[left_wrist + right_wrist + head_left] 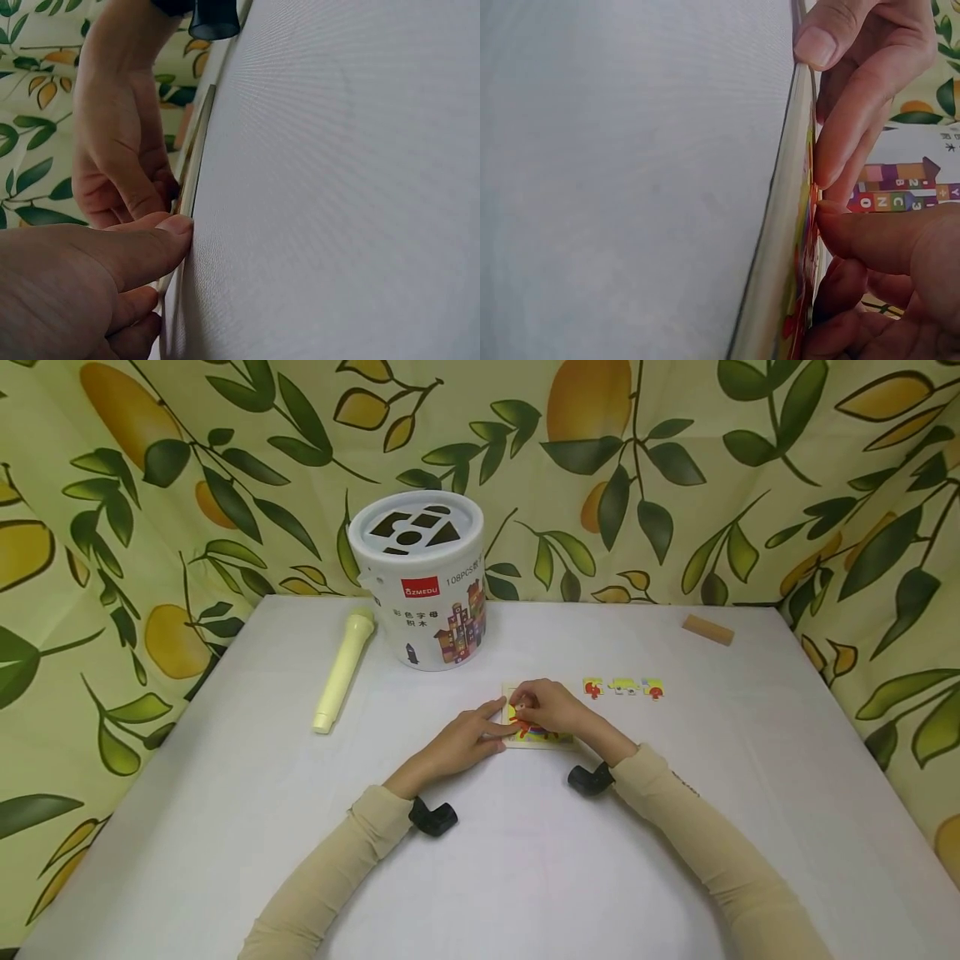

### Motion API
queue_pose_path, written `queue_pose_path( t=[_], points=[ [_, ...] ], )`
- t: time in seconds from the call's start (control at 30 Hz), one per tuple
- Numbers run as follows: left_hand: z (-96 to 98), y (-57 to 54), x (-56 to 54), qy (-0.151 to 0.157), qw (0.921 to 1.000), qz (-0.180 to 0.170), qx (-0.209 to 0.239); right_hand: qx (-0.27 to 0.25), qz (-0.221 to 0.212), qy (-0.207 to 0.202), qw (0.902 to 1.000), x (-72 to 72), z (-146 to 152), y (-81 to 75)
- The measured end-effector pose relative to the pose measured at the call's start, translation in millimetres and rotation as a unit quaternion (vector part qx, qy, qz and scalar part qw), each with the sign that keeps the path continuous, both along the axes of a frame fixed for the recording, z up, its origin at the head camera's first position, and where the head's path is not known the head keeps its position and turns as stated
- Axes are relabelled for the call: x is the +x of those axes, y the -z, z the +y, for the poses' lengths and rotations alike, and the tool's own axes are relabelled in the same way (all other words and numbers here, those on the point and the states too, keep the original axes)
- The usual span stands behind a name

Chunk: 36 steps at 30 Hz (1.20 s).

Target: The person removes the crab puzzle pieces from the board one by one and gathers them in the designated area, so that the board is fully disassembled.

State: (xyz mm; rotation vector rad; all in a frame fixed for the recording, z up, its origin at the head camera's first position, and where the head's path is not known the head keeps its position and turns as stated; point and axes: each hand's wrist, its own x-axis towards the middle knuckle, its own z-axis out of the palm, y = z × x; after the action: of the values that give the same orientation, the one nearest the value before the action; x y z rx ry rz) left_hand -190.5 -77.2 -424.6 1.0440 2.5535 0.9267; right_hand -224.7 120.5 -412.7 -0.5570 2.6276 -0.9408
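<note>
A small wooden jigsaw board [538, 745] with a yellow, red and blue picture lies flat on the table in the head view. My left hand [467, 742] rests at its left side, fingers extended. In the right wrist view, the left thumb [817, 45] touches the board's front edge while a finger reaches over its face. My right hand [553, 706] is over the board, its thumb and fingertips pinching a small red-and-yellow puzzle piece [522, 702] against it. Those fingers hide much of the piece. Loose puzzle pieces [624, 687] lie behind and right of the board.
A white block bucket [420, 610] with a shape-cut lid stands behind the board, left of centre. Beside it lies a pale yellow stick-like object [345, 672]. A brown wooden block [708, 629] sits at the back right. Fruit-patterned cloth [450, 435] surrounds the table.
</note>
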Motion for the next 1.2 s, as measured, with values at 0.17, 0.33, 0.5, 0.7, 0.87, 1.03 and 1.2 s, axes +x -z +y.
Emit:
queue_pose_path(
  t=[0.17,0.33,0.5,0.7,0.87,1.03,1.2],
  points=[
    [0.0,0.3,-0.5,0.005,0.9999,0.006,-0.006,0.003,0.008,-0.003,1.0,1.6,0.1,-0.1],
    [0.2,-0.1,-0.7,0.011,0.9998,0.014,-0.007,-0.004,0.028,-0.013,0.9995,1.9,1.6,1.2],
    [0.4,-0.6,-1.0,0.011,0.9996,0.022,-0.013,-0.023,0.048,-0.026,0.9982,2.2,3.0,1.6],
    [0.7,-0.5,-0.9,0.009,0.9996,0.02,-0.018,-0.027,0.032,-0.017,0.999,2.9,4.4,1.5],
    [0.7,-1.2,-0.2,0.008,0.9997,0.016,-0.014,-0.006,0.025,-0.012,0.9996,2.3,3.9,-0.5],
    [0.8,-2.1,0.1,0.007,0.9997,0.013,-0.019,0.0,0.026,-0.015,0.9996,2.0,2.0,-2.6],
    [0.4,-2.4,0.5,0.0,0.9996,0.01,-0.025,-0.01,0.019,-0.003,0.9998,2.2,2.7,-2.1]
  ],
)
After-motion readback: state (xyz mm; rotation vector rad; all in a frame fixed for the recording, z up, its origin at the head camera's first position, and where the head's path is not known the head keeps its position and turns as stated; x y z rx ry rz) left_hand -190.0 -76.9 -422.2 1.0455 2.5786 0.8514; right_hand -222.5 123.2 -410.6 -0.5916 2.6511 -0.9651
